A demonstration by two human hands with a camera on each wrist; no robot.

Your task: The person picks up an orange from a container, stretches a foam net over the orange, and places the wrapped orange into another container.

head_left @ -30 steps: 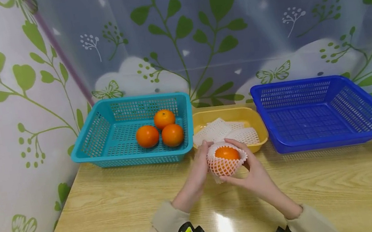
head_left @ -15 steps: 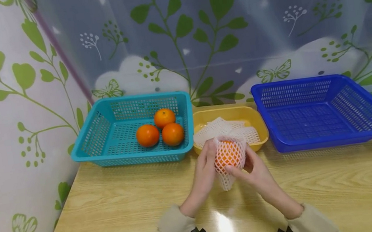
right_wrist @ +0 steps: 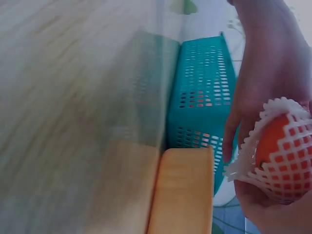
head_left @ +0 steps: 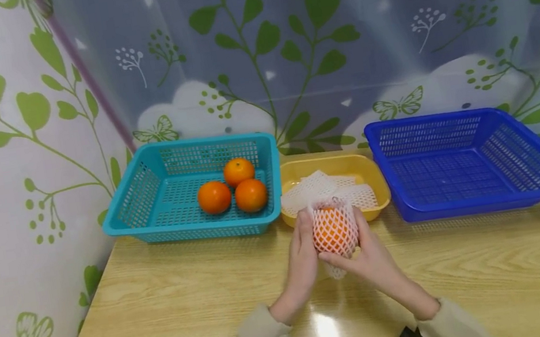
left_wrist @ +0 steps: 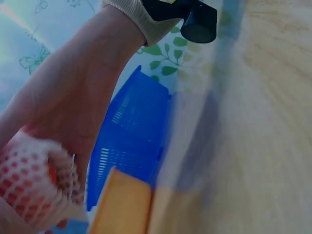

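An orange (head_left: 334, 231) in a white foam net (right_wrist: 295, 170) is held between both hands above the table, just in front of the yellow tray. My left hand (head_left: 302, 262) grips its left side, while my right hand (head_left: 375, 260) holds the right side with the thumb across the front. In the head view the net covers the front of the fruit, and its loose end hangs below. The right wrist view shows bare peel at the net's opening, with my left hand (right_wrist: 273, 73) around the far side. Parts of the fingers are hidden behind the fruit.
Left of centre, a teal basket (head_left: 195, 230) contains three bare oranges (head_left: 239, 172). Several white foam nets (head_left: 312, 188) lie in the yellow tray (head_left: 378, 211). To the right stands a blue basket (head_left: 489, 201). A patterned curtain (head_left: 309, 81) hangs behind the wooden table (head_left: 176, 310).
The orange has turned so its exposed top no longer faces the head camera and netting covers its front. Both hands have kept hold, the left shifting slightly right and shifting its grip.
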